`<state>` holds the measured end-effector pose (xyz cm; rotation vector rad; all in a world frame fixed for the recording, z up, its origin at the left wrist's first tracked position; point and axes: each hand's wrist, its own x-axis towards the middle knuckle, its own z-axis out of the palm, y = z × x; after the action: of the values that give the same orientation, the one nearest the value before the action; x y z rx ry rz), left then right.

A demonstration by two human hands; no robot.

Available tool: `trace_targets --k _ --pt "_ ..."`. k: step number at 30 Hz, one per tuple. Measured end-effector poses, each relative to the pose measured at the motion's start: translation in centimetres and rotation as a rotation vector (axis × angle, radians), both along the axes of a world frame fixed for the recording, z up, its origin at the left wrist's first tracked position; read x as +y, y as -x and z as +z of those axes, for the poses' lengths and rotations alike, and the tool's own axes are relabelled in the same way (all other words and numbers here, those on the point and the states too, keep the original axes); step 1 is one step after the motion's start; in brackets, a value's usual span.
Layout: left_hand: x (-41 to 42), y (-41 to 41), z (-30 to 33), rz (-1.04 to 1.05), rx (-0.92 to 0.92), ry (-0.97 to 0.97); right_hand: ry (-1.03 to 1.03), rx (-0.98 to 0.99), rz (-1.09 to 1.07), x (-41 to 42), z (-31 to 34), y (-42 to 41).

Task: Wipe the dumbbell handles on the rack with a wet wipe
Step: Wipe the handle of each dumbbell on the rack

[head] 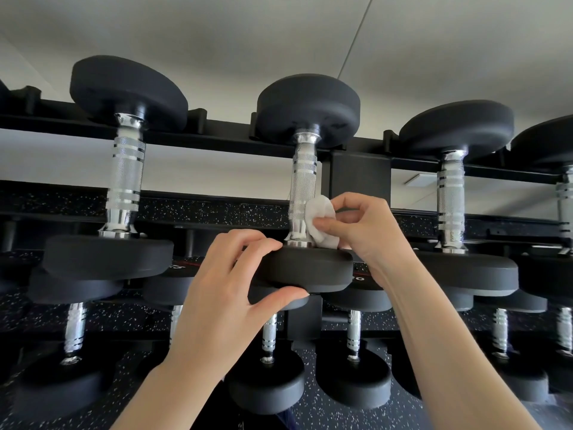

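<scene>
— On the top tier of the rack (359, 172), which dumbbell is the person at?

— The middle dumbbell (305, 187), lying across the two rails with its near head toward the camera and its far head up by the back rail. Its chrome handle (302, 184) runs between the two black heads.

— Where is the wet wipe (321, 220)?

— Folded into a small white pad, it sits against the right side of the handle's lower end, just above the near head. It touches the chrome there.

— And the right hand (362, 231)?

— Its grip is closed on the wipe: the thumb and the curled fingers pinch the pad and hold it against the handle. The forearm reaches up from the lower right.

— The left hand (229, 293)?

— It holds the near head (305, 270) of the same dumbbell. The fingers curl over the top edge of the black disc and the thumb presses under its lower rim, so that grip is closed around the head.

— What stands beside it?

— A left neighbour dumbbell (124, 175) and a right neighbour dumbbell (452, 193) lie on the same tier, each well apart from the hands. Below, a lower tier carries smaller dumbbells (266, 361), partly hidden by the arms. A speckled black floor (192, 209) shows through the rack, and a pale wall (217, 35) rises behind it.
</scene>
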<state>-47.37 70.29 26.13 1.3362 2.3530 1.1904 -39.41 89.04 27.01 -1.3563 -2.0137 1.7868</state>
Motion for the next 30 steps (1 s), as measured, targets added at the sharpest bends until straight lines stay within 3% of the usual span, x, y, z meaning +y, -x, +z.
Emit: trace_targets --k 7,20,30 --pt "0.0 0.0 -0.1 0.000 -0.004 0.007 0.085 0.172 -0.217 -0.1 -0.4 0.4" --pt "0.0 0.1 -0.2 -0.005 0.017 0.011 0.085 0.358 -0.400 2.7 -0.5 5.9" --pt "0.0 0.1 -0.3 -0.014 0.019 0.012 0.273 0.534 -0.265 3.1 -2.0 5.2"
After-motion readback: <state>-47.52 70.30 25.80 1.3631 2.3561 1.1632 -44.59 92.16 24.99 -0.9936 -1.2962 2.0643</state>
